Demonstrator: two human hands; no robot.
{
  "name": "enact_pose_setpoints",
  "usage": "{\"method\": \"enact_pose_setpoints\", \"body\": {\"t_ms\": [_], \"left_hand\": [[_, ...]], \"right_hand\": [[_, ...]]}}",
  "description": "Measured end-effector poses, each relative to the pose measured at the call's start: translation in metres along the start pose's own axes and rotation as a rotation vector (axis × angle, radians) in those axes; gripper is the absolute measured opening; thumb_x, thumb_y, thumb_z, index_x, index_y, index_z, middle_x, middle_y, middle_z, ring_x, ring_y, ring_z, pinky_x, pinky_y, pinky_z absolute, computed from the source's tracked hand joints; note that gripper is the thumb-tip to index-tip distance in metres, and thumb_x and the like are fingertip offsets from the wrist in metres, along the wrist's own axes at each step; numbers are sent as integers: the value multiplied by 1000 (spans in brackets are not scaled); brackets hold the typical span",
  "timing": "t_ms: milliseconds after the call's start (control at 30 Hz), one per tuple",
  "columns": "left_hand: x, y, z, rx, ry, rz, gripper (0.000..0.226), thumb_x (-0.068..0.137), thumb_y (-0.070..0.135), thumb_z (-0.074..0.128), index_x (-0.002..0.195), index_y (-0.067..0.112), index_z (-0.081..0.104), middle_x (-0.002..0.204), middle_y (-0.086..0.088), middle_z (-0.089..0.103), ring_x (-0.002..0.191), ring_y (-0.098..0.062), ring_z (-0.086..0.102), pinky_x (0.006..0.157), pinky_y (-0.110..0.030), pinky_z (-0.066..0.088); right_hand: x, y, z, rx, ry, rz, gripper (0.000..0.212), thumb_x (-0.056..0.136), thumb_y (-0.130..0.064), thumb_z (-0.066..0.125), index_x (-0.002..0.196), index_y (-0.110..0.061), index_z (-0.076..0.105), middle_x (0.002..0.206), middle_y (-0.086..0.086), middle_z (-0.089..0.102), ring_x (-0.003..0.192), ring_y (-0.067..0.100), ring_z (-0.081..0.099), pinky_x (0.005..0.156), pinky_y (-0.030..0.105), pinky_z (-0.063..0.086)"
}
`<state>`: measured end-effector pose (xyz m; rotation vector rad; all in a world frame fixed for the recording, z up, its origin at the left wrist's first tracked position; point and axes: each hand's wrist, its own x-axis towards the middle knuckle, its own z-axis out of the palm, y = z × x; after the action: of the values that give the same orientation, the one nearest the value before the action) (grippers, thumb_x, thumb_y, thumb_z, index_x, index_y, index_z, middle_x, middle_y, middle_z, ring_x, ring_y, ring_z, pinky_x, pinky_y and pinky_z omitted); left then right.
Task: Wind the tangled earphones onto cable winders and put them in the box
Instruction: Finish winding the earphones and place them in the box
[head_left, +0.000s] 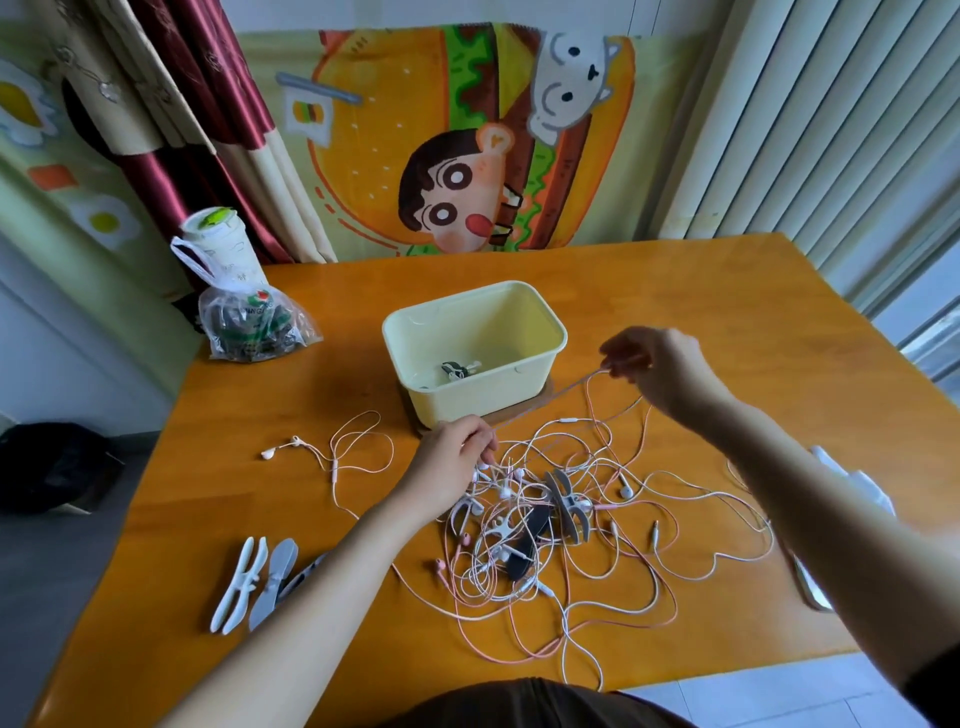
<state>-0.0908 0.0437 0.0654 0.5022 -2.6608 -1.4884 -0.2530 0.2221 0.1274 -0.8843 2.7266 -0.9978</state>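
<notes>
two hands hold one cable (545, 404) taut in the head view, i see: the left hand (457, 460) pinches its low end with curled fingers over the tangled earphones (550, 525) on the table (727, 312), the right hand (662, 370) pinches the high end beside the box (470, 387), where one wound set (457, 370) lies. spare cable winders (254, 582) rest at left.

pale yellow box (475, 358), orange table (727, 291), pink and white earphones (545, 519), dark red curtain (208, 67)
</notes>
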Motion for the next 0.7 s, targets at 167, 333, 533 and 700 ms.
{"method": "enact_pose_setpoints", "body": {"t_ms": [167,333,533,700], "left_hand": [[10,27,-3,-243,-10,46,25,100,11,42,82,17,58,66,4,59,73,-18,62,83,-27,48],[19,40,-15,-283,72,70,21,98,9,47,81,14,58,58,7,45,54,-11,48,54,-18,48],[21,54,-27,-261,159,226,20,98,13,49,81,16,60,53,11,41,45,-4,34,45,-14,26],[21,60,-24,-190,107,276,21,96,20,52,80,27,62,62,1,49,58,-5,43,57,-20,36]], "right_hand": [[23,-18,-35,23,303,-126,42,78,25,37,95,0,65,82,6,65,70,9,60,61,1,40],[32,-30,-47,61,505,-172,23,88,12,48,99,-2,62,86,1,63,74,11,59,63,2,43],[13,-18,-9,-154,66,8,34,87,3,58,120,-3,54,118,15,61,100,26,60,80,28,48],[-20,-48,28,-21,-109,-188,64,85,-4,63,140,-10,32,143,7,42,132,19,38,107,19,24]]}}
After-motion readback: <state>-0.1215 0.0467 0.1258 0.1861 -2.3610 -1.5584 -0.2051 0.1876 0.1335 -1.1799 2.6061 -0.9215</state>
